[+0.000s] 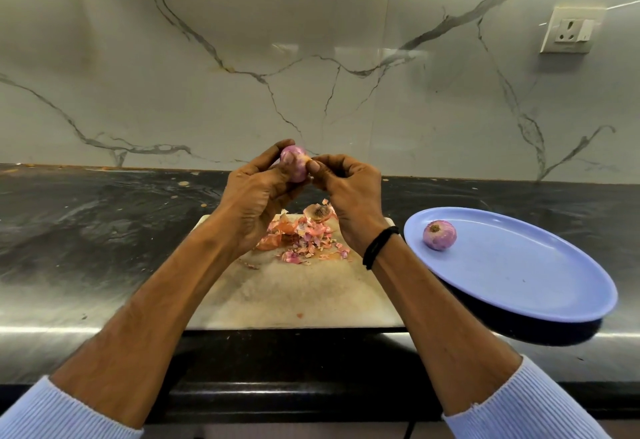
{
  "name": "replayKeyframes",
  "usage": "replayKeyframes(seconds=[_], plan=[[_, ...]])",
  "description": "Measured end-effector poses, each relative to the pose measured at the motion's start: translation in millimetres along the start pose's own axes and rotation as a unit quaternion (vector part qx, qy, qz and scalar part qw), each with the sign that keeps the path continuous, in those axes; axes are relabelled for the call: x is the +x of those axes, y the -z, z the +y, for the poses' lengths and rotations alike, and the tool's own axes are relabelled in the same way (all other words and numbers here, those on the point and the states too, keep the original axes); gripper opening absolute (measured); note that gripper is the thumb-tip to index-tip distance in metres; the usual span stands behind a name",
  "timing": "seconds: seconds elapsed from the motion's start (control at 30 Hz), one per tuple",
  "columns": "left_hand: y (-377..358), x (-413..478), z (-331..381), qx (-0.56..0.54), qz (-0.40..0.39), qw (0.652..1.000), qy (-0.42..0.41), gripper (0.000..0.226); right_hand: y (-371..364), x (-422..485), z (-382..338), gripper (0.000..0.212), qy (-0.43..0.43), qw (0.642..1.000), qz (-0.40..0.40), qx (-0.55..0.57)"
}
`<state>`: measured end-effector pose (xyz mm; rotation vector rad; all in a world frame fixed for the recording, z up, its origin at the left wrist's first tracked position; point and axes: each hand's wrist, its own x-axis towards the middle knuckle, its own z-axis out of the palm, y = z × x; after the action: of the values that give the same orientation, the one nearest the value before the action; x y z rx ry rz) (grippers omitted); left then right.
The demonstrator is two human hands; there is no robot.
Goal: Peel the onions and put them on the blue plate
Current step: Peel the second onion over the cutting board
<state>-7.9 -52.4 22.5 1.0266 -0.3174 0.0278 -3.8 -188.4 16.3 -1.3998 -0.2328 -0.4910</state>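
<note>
1. The left hand [256,203] grasps an onion [293,165]. Its fingers curl round the onion from the left and from behind, and the thumb lies on the near side.
2. The onion is held up in the air above the far edge of the board [294,293], touching nothing but the two hands.
3. The right hand [349,196] meets the onion from the right. Its thumb and forefinger pinch at the onion's right side, and the other fingers are curled in. It is too small to tell whether they hold loose skin or the onion's end.
4. What shows of the onion between the fingers is glossy and purple-pink.
5. The board lies at the front edge of the counter [86,230], between the two forearms.
6. A heap of peels [304,234] covers the far part of the board, and some of them reach its far edge.
7. The plate [519,300] stands on the counter to the right of the board, near the front edge. Its left rim is just beside the board's right edge, behind the right wrist.
8. A peeled onion [439,235] rests on the plate near its far left rim, with a cut end turned up and to the left.
9. A black band [379,246] circles the right wrist, and a pale blue sleeve [52,414] covers each arm near the elbow.
10. A veined marble wall [311,57] rises from the counter's far edge, with a socket [568,30] at its upper right.
</note>
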Motion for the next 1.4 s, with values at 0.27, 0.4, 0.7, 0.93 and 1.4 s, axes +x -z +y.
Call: replayKeyframes(seconds=[0.27, 0.4, 0.7, 0.93, 1.4], plan=[[0, 0, -2, -0.011, 0.009, 1.000, -0.013, 0.056, 1, 0, -1, 0.014, 0.061, 0.997, -0.007, -0.042], [2, 1, -4, 0.002, -0.003, 1.000, -0.018, 0.056, 2, 2, -1, 0.012, 0.069, 0.996, -0.004, -0.050], [8, 3, -15, 0.122, 0.009, 0.990, -0.074, 0.063, 6, 6, -1, 0.006, 0.006, 0.998, -0.002, -0.060], [9, 2, -17, 0.234, -0.002, 0.963, -0.130, 0.061, 2, 7, 5, 0.014, -0.046, 0.989, 0.010, -0.141], [3, 2, -12, 0.048, -0.004, 0.997, -0.056, 0.052, 2, 3, 1, 0.016, 0.013, 0.981, -0.027, -0.190]])
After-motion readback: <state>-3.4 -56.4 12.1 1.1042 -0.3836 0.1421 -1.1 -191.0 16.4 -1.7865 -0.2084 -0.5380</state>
